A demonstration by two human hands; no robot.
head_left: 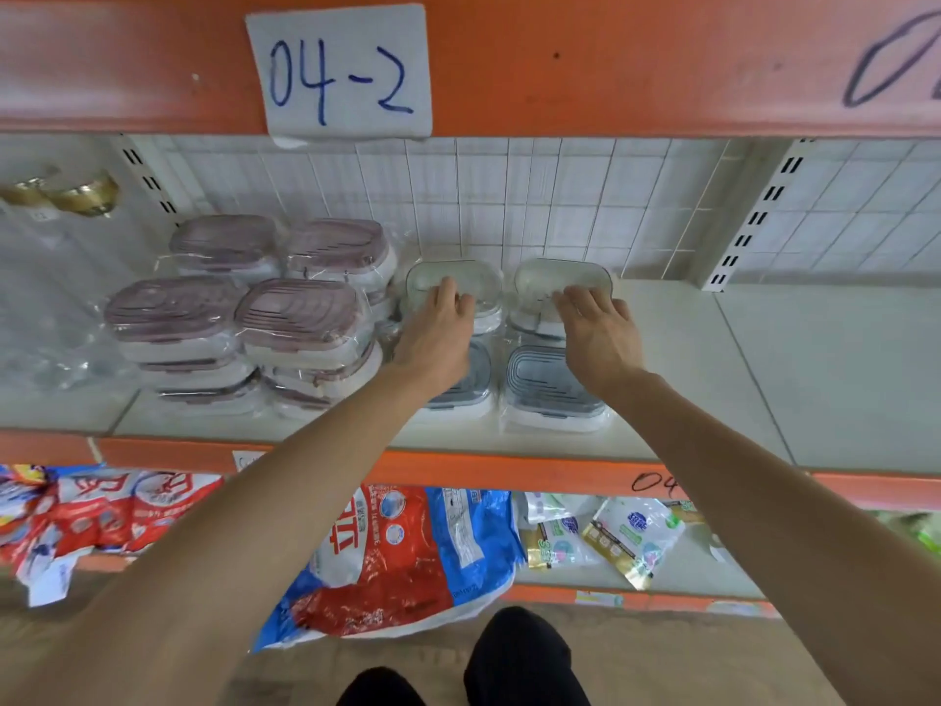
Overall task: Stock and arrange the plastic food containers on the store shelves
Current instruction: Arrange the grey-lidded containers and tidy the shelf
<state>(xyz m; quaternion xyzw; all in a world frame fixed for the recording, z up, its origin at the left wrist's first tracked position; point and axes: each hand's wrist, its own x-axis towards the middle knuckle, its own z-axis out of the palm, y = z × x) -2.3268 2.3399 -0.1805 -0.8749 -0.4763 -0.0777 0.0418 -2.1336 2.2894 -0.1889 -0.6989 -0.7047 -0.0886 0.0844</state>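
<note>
Two grey-lidded plastic containers stand at the back of the white shelf (713,379). My left hand (438,333) rests on the left grey-lidded container (448,277), fingers spread over its lid. My right hand (601,328) lies on the right grey-lidded container (560,275) in the same way. In front of them sit two blue-lidded containers, one (550,384) in plain view and the other (473,374) partly hidden under my left wrist. To the left are stacks of wrapped pink-lidded containers (300,313).
An orange beam with a paper label "04-2" (341,68) runs overhead. Brass fittings (76,193) and clear bags lie at the far left. The lower shelf holds red and blue bags (397,557) and small packets (626,537). Bare shelf surface extends to the right.
</note>
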